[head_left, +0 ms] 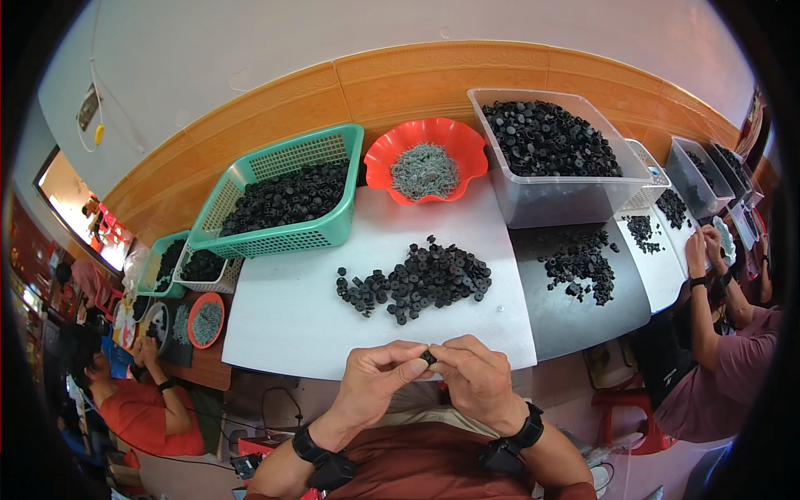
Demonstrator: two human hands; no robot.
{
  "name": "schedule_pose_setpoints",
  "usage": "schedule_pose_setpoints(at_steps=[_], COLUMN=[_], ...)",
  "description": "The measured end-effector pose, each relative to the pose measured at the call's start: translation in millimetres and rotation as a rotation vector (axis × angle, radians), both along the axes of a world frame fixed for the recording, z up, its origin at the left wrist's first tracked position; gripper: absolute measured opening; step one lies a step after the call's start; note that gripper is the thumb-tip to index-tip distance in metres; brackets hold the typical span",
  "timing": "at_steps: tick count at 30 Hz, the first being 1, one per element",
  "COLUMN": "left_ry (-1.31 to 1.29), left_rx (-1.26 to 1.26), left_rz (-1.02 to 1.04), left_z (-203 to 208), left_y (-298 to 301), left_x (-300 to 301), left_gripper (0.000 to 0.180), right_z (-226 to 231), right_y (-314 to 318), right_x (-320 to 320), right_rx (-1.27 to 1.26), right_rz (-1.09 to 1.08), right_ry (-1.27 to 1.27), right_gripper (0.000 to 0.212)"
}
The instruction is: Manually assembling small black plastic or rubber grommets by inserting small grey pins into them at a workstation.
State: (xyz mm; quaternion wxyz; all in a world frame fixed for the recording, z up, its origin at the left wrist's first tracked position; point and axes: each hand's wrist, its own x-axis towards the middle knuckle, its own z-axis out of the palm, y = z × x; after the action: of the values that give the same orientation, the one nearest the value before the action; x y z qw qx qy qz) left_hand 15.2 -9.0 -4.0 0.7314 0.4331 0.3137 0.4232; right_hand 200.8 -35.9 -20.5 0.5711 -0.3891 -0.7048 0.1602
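Just off the near edge of the white table (275,308), my two hands meet in front of me. A small black part (428,357) is pinched between them, mostly covered by fingertips. My left hand (377,379) grips it from the left with thumb and forefinger. From the right, the fingers of my right hand (475,375) close on the same part. Beyond them lies a loose pile of small round black parts (437,279). A red scalloped bowl (379,154) behind the pile holds many thin metal pieces (425,171), too small to name.
A green basket (287,242) of black parts stands back left, a clear plastic bin (554,200) of them back right. More black parts (583,267) lie on the dark tabletop (542,333). People work at left (150,408) and right (725,342).
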Motion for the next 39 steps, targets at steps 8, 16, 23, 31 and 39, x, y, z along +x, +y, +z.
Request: schedule_pose_setpoints(at_steps=[8, 16, 23, 31, 39], left_ry=[0.015, 0.004, -0.032, -0.081, -0.099], left_rx=[0.033, 0.020, 0.060, 0.043, 0.055], left_rz=[-0.015, 0.016, 0.052, 0.059, 0.076], left_z=[-2, -1, -4, -1, -3], left_y=[-3, -10, -14, -17, -20], left_x=[1, 7, 14, 15, 14], left_gripper=[0.021, 0.020, 0.020, 0.019, 0.019], right_z=[4, -5, -9, -13, -11], right_y=[-1, -4, -8, -12, -13], right_x=[4, 5, -1, -8, -9], right_rx=[-0.011, 0.094, 0.227, 0.265, 0.229], right_rz=[0.019, -0.057, -0.211, -0.300, -0.265], right_ry=[-0.005, -0.145, -0.188, -0.156, -0.146], right_gripper=[0.033, 0.035, 0.038, 0.032, 0.029])
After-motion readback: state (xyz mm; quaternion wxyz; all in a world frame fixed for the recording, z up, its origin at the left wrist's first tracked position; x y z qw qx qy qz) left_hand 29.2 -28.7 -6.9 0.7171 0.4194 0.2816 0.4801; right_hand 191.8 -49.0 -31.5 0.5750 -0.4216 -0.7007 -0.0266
